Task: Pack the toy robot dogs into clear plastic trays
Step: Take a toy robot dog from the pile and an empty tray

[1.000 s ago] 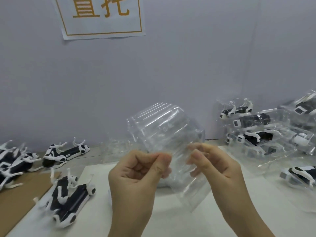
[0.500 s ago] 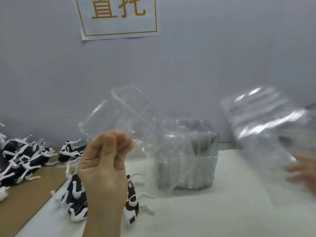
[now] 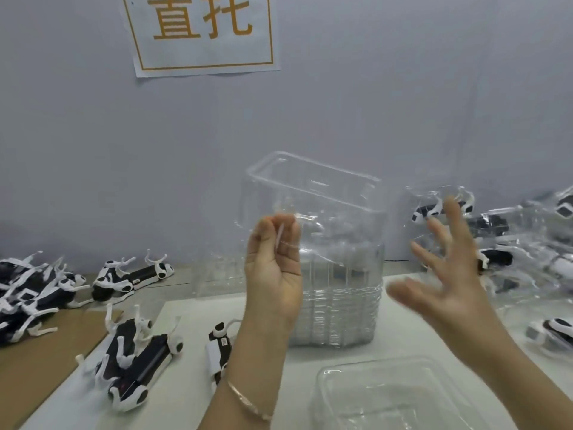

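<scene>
My left hand [image 3: 274, 268] is raised and pinches the edge of a clear plastic tray [image 3: 313, 193], which it holds up in front of the wall. My right hand [image 3: 446, 274] hovers to the right of that tray with its fingers spread and nothing in it. A second clear tray [image 3: 393, 395] lies open side up on the white sheet in front of me. Black and white toy robot dogs [image 3: 136, 358] lie on their backs at the lower left, and one more dog [image 3: 218, 346] lies partly behind my left forearm.
A stack of nested clear trays [image 3: 338, 308] stands behind my hands. More loose dogs [image 3: 31, 290] are heaped at the far left on brown cardboard [image 3: 40, 364]. Packed trays with dogs [image 3: 511, 243] pile up at the right. A paper sign [image 3: 201, 32] hangs on the grey wall.
My hands pulled the held trays apart. The right hand swung one tray away and let it go, and now stands spread. A tray now lies in front of me. The left hand keeps one tray.
</scene>
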{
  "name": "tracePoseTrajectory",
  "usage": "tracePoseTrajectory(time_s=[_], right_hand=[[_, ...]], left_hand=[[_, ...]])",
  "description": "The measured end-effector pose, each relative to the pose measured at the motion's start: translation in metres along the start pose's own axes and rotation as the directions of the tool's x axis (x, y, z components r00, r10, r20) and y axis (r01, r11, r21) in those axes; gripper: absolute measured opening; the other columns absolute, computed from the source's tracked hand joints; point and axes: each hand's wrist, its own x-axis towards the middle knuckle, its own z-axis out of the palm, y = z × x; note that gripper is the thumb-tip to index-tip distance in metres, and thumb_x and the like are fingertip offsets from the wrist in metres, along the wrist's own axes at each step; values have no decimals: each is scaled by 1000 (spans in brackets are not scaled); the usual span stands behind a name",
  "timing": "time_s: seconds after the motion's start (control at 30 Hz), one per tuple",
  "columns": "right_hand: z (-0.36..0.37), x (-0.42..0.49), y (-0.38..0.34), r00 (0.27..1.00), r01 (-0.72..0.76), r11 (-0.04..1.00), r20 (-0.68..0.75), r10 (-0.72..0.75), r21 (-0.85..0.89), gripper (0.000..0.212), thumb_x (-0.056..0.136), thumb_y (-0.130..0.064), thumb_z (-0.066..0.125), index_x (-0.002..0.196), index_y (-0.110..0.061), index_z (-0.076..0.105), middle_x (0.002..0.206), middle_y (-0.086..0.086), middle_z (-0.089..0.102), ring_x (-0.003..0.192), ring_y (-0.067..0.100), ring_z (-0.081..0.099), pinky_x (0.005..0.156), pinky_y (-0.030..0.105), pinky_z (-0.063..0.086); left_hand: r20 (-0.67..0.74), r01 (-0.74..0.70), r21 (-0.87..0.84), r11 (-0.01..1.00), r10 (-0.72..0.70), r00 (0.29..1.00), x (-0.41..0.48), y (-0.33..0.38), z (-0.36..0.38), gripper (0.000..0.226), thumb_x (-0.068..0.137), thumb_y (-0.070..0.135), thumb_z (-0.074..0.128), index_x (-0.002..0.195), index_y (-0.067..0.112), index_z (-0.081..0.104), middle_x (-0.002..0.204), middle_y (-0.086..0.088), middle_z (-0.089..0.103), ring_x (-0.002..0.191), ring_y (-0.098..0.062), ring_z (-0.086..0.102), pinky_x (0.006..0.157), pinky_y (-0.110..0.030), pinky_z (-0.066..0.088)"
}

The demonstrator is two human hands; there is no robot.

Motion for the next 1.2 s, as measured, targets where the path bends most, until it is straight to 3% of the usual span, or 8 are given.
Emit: tracePoseTrajectory(time_s=[0.13,0.3,0.37,0.5,0.7,0.93,1.1,1.2], right_hand=[[18,59,6,996,82,997,-46,-82,2,67,62,-60,80,121,-63,47,156,-15,27,129,-9,38,104,26,40],[3,85,48,995,7,988,103,10,-157,43,69,-51,68,110,-50,58,159,-10,22,143,2,25,116,40,32],[1,86,60,969,-50,971,222,103,-235,42,69,-56,67,110,-48,62,161,-13,15,141,2,26,113,40,35],[12,90,73,952,-107,947,244,186,-304,38,77,-70,45,108,-54,60,161,-6,23,146,6,21,103,27,27],[28,73,95,973,-135,939,136,185,-315,42,87,-63,31,128,-59,41,162,-2,21,147,9,21,106,26,21],[4,56,92,965,-198,980,169,198,-21,81,83,-57,52,141,-63,-3,160,-25,-1,147,0,9,121,40,14],[-75,-27,138,889,-323,908,243,388,-268,85,56,-65,84,132,-62,45,132,-48,42,130,2,43,98,38,45],[-78,-66,149,864,-474,881,191,466,-5,62,65,-25,76,116,-56,62,130,-27,58,135,18,45,97,28,51]], left_hand=[[-44,151,461,875,-148,988,-10,-12,-15,21,78,25,67,87,6,71,86,-9,75,79,-20,74,65,-25,58],[-17,-33,989,143,335,942,-12,10,-44,61,58,79,64,71,20,64,61,11,66,51,1,56,50,-8,40],[117,-201,969,146,447,887,-4,13,-42,62,56,84,65,91,33,61,89,16,63,76,3,55,63,-5,40],[209,-215,966,143,53,976,33,-2,-37,63,78,73,54,136,52,39,156,15,28,141,-4,27,104,-20,28],[151,-185,967,173,192,970,33,-26,-66,26,81,76,45,106,68,45,118,-3,64,91,-16,63,79,-39,51],[94,-91,968,232,-3,996,13,16,-74,82,83,68,53,150,48,10,160,19,12,140,2,13,108,-26,20],[16,-72,915,-397,-141,990,-37,83,-145,98,46,86,69,131,72,21,157,26,5,147,-3,3,116,-41,23],[-156,-23,892,-452,-354,922,-57,91,-172,93,47,68,84,123,77,30,155,26,-25,146,-4,-15,116,-37,22]])
